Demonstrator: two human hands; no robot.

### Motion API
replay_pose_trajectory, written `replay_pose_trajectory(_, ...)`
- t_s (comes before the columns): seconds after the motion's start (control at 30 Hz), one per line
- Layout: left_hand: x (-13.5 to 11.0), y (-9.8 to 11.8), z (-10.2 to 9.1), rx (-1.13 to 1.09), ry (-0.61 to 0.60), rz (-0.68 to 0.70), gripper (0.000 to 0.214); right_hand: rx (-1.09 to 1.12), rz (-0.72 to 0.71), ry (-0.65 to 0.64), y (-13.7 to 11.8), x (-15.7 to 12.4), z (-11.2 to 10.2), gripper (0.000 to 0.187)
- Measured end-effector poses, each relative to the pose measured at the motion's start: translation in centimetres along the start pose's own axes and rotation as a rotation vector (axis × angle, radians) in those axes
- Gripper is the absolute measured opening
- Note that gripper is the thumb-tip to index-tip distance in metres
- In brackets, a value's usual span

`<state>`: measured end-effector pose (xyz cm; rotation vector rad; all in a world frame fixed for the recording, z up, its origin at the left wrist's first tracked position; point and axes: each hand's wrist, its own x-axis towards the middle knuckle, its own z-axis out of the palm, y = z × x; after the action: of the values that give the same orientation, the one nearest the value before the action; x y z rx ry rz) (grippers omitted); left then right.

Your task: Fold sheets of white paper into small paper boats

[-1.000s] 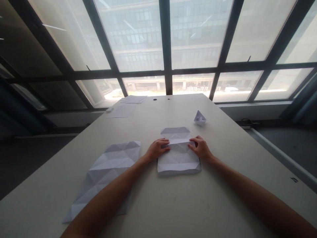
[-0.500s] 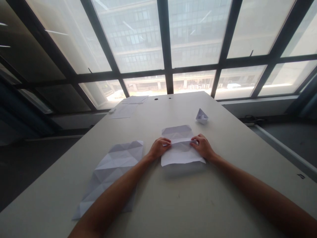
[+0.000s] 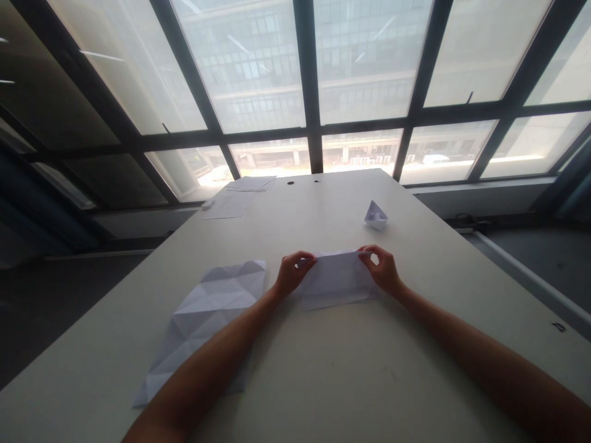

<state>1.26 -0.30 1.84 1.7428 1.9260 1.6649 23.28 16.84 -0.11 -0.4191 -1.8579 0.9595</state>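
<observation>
Between my hands is a white sheet of paper [image 3: 339, 277], raised along a fold with its lower edge near the table. My left hand [image 3: 294, 271] pinches its upper left corner between thumb and fingers. At the upper right corner, my right hand [image 3: 381, 267] grips it the same way. To the left lies a larger creased sheet [image 3: 207, 317], partly covered by my left forearm. A small folded paper boat [image 3: 375, 216] stands beyond my right hand.
Several flat paper sheets [image 3: 252, 183] lie at the table's far left, with a small white item [image 3: 207, 204] beside them. The white table [image 3: 323, 381] runs up to large windows. Two small dark holes show near its far edge.
Both hands have lifted the fold line up a little, and the sheet's far flap no longer shows behind it. The front panel now hangs toward me. The boat and creased sheet stay put.
</observation>
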Motion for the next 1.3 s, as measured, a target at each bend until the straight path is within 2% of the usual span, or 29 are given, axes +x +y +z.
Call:
replay_pose_trajectory(0.07, -0.1, 0.2, 0.1, -0.093, 0.033, -0.069, 0.028, 0.086, 0.079, 0.060, -0.2, -0.1, 0.1, 0.023)
replay_pose_trajectory(0.17, -0.2, 0.1, 0.5, -0.331, -0.059, -0.212, 0.049, 0.150, 0.178, 0.142, 0.0, -0.1, 0.2, 0.030)
replay_pose_trajectory(0.27, -0.1, 0.0, 0.8, -0.476, -0.162, -0.347, 0.051, 0.191, 0.258, 0.208, 0.0, -0.1, 0.2, 0.035)
replay_pose_trajectory(0.33, -0.1, -0.1, 0.9, -0.503, -0.155, -0.391, 0.049, 0.226, 0.323, 0.230, -0.2, 0.0, 0.2, 0.040)
replay_pose_trajectory(0.4, 0.0, -0.1, 0.9, -0.528, -0.103, -0.410, 0.049, 0.291, 0.381, 0.197, -0.6, 0.0, 0.2, 0.051)
replay_pose_trajectory(0.57, 0.1, -0.5, 0.8, -0.600, 0.050, -0.499, 0.056, 0.459, 0.493, -0.032, -1.2, -0.1, 0.2, 0.094)
replay_pose_trajectory(0.63, 0.1, -0.7, 0.9, -0.603, 0.048, -0.512, 0.062, 0.442, 0.506, -0.039, -1.1, -0.2, 0.3, 0.099)
replay_pose_trajectory(0.73, 0.2, -1.1, 1.0, -0.484, 0.045, -0.437, 0.066, 0.364, 0.482, 0.046, -0.4, -0.1, 0.3, 0.097)
replay_pose_trajectory(0.9, 0.3, -1.3, 1.0, -0.016, 0.170, -0.138, 0.051, 0.193, 0.327, 0.194, 0.2, 0.0, 0.3, 0.085)
replay_pose_trajectory(0.97, 0.2, -0.9, 1.0, 0.061, 0.118, -0.048, 0.038, 0.074, 0.218, 0.236, -0.1, -0.2, 0.2, 0.071)
replay_pose_trajectory(1.03, -0.1, -0.2, 1.3, -0.009, -0.004, -0.017, 0.034, -0.093, 0.075, 0.242, -0.7, -0.6, 0.2, 0.048)
replay_pose_trajectory(1.07, -0.2, 0.2, 1.4, -0.094, -0.080, -0.022, 0.039, -0.176, -0.012, 0.208, -1.1, -0.7, 0.1, 0.035)
replay_pose_trajectory(1.13, -0.5, 0.9, 1.8, -0.303, -0.219, -0.065, 0.060, -0.300, -0.204, 0.057, -2.1, -1.1, 0.1, 0.016)
replay_pose_trajectory(1.2, -0.8, 1.3, 2.1, -0.473, -0.284, -0.130, 0.080, -0.376, -0.356, -0.125, -3.1, -1.4, 0.2, 0.017)
replay_pose_trajectory(1.3, -0.8, 1.2, 2.2, -0.518, -0.245, -0.206, 0.089, -0.490, -0.478, -0.306, -4.3, -1.6, 0.6, 0.026)
